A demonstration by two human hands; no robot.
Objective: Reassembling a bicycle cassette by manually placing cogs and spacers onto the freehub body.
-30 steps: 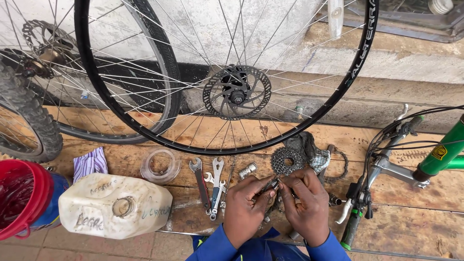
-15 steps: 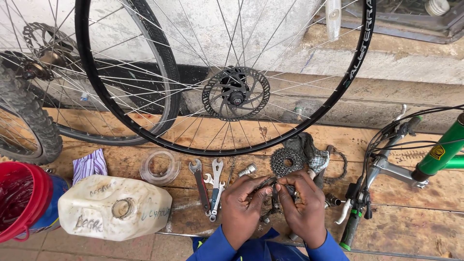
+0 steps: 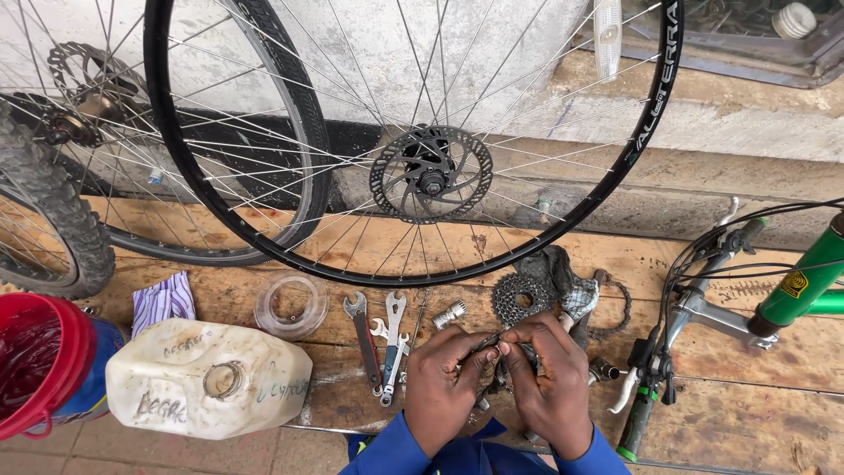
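Centrally, left hand (image 3: pixel 444 387) and right hand (image 3: pixel 549 383) pinched together on a small dark metal part (image 3: pixel 489 340), too small to identify, over the wooden bench (image 3: pixel 747 352). Just beyond: cassette sprocket (image 3: pixel 519 297), half under a rag (image 3: pixel 571 286). Beside: spanners (image 3: pixel 387 339). Forearms cut off below.

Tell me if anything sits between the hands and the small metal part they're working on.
Nothing visible does. The left hand and right hand already pinch the small metal part between their fingertips, above the wooden bench. The cassette sprocket lies just beyond, apart.
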